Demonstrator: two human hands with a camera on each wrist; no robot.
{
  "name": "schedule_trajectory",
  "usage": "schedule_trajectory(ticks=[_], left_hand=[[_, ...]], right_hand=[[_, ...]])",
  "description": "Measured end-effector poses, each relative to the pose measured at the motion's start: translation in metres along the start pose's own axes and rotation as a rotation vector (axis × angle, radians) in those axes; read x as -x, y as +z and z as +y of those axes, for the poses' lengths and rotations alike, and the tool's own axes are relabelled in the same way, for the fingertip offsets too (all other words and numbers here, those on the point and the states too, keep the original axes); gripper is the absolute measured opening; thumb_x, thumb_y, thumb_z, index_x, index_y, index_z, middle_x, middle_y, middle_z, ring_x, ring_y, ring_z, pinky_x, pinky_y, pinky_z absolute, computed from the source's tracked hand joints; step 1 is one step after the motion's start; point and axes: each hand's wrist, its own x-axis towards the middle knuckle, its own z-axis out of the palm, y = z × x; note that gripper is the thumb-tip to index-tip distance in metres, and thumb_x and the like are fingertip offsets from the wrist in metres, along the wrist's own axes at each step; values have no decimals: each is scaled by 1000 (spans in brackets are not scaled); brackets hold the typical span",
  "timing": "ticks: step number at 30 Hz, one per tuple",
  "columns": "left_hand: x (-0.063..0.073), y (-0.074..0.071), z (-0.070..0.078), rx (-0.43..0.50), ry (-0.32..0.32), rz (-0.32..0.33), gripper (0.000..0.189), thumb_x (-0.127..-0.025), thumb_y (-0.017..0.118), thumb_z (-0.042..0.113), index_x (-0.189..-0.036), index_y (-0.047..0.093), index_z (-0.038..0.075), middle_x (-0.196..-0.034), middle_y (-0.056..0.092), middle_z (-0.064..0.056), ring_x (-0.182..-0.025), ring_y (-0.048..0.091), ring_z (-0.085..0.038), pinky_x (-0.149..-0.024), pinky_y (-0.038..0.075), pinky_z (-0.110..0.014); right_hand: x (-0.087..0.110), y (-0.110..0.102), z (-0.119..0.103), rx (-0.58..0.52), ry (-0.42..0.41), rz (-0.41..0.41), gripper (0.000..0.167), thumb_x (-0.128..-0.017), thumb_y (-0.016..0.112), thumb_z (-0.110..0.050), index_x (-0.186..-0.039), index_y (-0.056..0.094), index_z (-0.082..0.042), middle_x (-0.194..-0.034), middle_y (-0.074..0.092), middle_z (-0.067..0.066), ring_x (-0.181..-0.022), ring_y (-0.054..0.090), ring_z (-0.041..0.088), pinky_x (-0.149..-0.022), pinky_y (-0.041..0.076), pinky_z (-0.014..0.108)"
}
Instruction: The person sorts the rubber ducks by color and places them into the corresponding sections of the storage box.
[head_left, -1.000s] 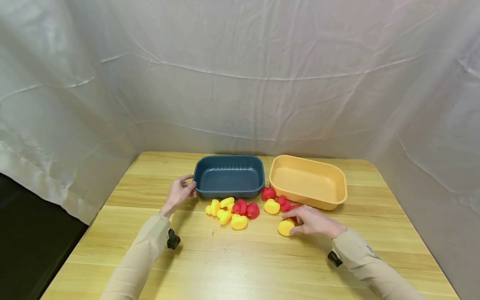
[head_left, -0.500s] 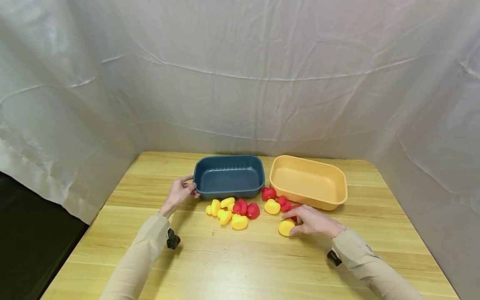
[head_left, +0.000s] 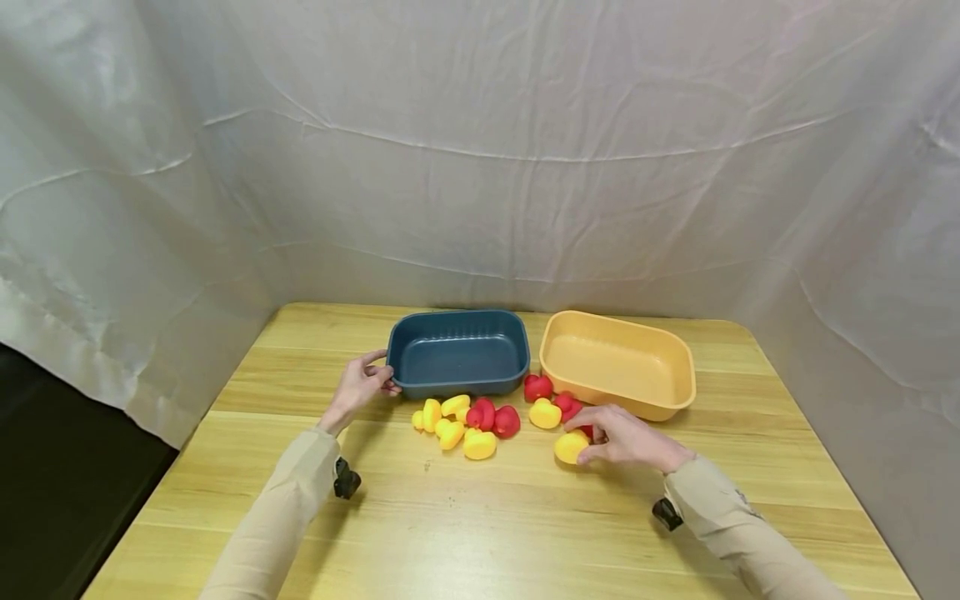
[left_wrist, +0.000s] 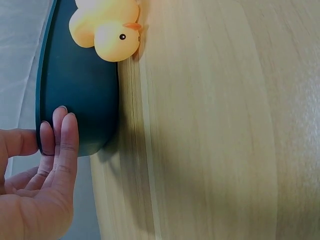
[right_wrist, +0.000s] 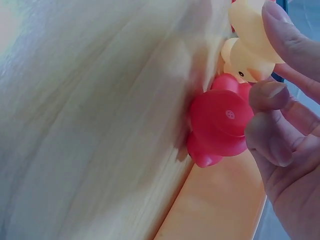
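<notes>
At the left end of the dark blue bin [head_left: 457, 388], my left hand [head_left: 357, 387] grips the rim; the left wrist view has the thumb and fingers [left_wrist: 69, 135] on either side of the bin's edge. My right hand [head_left: 626, 439] pinches a yellow rubber duck [head_left: 570, 447] in front of the orange bin [head_left: 611, 392]. Its thumb [right_wrist: 287, 35] presses on the duck's body in the right wrist view. Right beside the curled fingers, a red rubber duck [right_wrist: 220, 120] lies tipped over with its base showing; in the head view the right hand partly hides it.
Several yellow ducks [head_left: 478, 444] and red ducks [head_left: 506, 422] lie loose on the wooden table [head_left: 465, 525] before the bins. Another yellow duck [head_left: 544, 413] and a red duck [head_left: 537, 387] sit between the bins' near sides. A pale curtain [head_left: 480, 208] hangs behind.
The right hand has drawn its fingers in on the yellow duck and shifted it slightly up and away from the body. The left hand and both bins hold their places.
</notes>
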Motion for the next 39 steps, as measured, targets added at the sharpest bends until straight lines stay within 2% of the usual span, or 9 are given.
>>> schedule_trajectory(ticks=[5, 15, 18, 21, 24, 27, 30, 35, 39], left_hand=[[0, 0, -1, -5, -1, 3, 54, -101, 49, 1, -151, 32, -12, -92, 73, -26, -72, 74, -16, -82, 65, -43], [1, 2, -1, -4, -1, 23, 54, -101, 51, 2, -151, 33, -11, -92, 73, -27, -72, 75, -19, -80, 66, -41], [1, 2, -1, 6, 5, 25, 56, -101, 51, 2, -151, 32, -12, -90, 73, -26, -71, 75, -18, -78, 66, -39], [1, 2, -1, 10, 9, 28, 56, -101, 51, 2, -151, 32, -11, -90, 73, -26, -71, 75, -17, -78, 66, -39], [2, 3, -3, 5, 9, 41, 55, -101, 51, 2, -151, 33, -11, -89, 74, -23, -70, 75, -16, -77, 66, -38], [1, 3, -5, -1, 15, 47, 54, -101, 51, 2, -151, 34, -11, -88, 74, -20, -70, 75, -16, -78, 66, -40], [1, 3, -6, 3, 21, 56, 53, -100, 51, 2, -150, 35, -10, -85, 74, -17, -70, 75, -16, -79, 65, -42], [2, 4, -9, 17, 38, 69, 53, -100, 52, 2, -150, 37, -10, -83, 74, -13, -69, 75, -15, -79, 65, -43], [2, 4, -12, 13, 41, 84, 53, -101, 53, 4, -150, 38, -8, -83, 74, -12, -69, 75, -15, -78, 66, -39]], right_hand=[[1, -1, -1, -30, 11, 44, 44, -80, 84, -23, -116, 72, -2, -107, 70, 8, -64, 43, -4, -56, 42, 14], [-4, 2, -3, -138, 11, 171, 43, -81, 83, -26, -115, 71, -4, -100, 67, 5, -70, 50, 2, -61, 45, 18], [-6, 2, -4, -173, 2, 212, 38, -83, 82, -23, -115, 72, -5, -102, 70, 6, -79, 56, 5, -67, 51, 18], [-9, 2, -7, -217, 6, 243, 34, -86, 80, -19, -116, 71, -5, -108, 71, 7, -89, 60, 4, -76, 58, 23], [-13, 2, -11, -255, 23, 275, 32, -88, 78, -17, -117, 71, -6, -109, 70, 7, -95, 61, 2, -85, 60, 26], [-20, 2, -15, -287, 40, 312, 32, -88, 78, -16, -118, 72, -7, -109, 69, 7, -95, 62, 2, -87, 60, 23], [-26, 3, -18, -313, 48, 350, 35, -86, 80, -14, -119, 72, -5, -112, 69, 10, -96, 65, 6, -89, 62, 27], [-39, 5, -21, -332, 93, 403, 39, -84, 82, -15, -120, 71, -3, -117, 70, 14, -103, 69, 20, -97, 60, 45], [-49, 7, -23, -394, 145, 421, 40, -84, 81, -15, -121, 70, -2, -118, 69, 16, -107, 70, 30, -101, 57, 46]])
